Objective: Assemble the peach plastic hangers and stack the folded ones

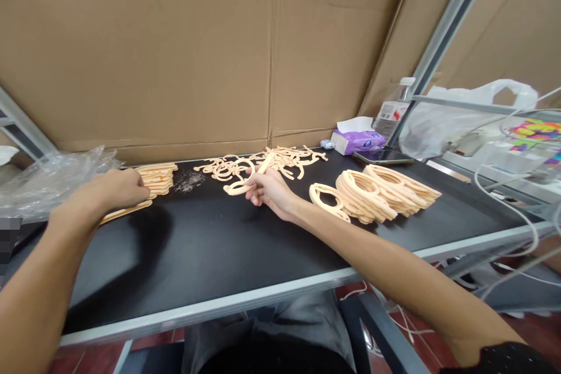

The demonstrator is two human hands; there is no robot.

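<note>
My right hand (272, 191) is closed around a cream-coloured flat piece (238, 188) with a ring-shaped end and a straight handle. It holds the piece a little above the table. On the left, my left hand (116, 188) reaches down with curled fingers at a stack of flat cream pieces (160, 178); its fingertips are mostly hidden. One more cream piece (127, 211) shows below that hand. Behind my right hand lies a loose heap of thin curved cream offcuts (289, 159). Overlapping ringed cream pieces (366, 198) are laid in a row to the right.
A black table (210, 263) has a metal front edge. Clear plastic wrapping (52, 181) lies at the left. At the back right are a purple tissue pack (359, 141), a phone (383, 156) and a bottle (392, 111). Cables (504, 210) hang at the right; cardboard (197, 52) stands behind.
</note>
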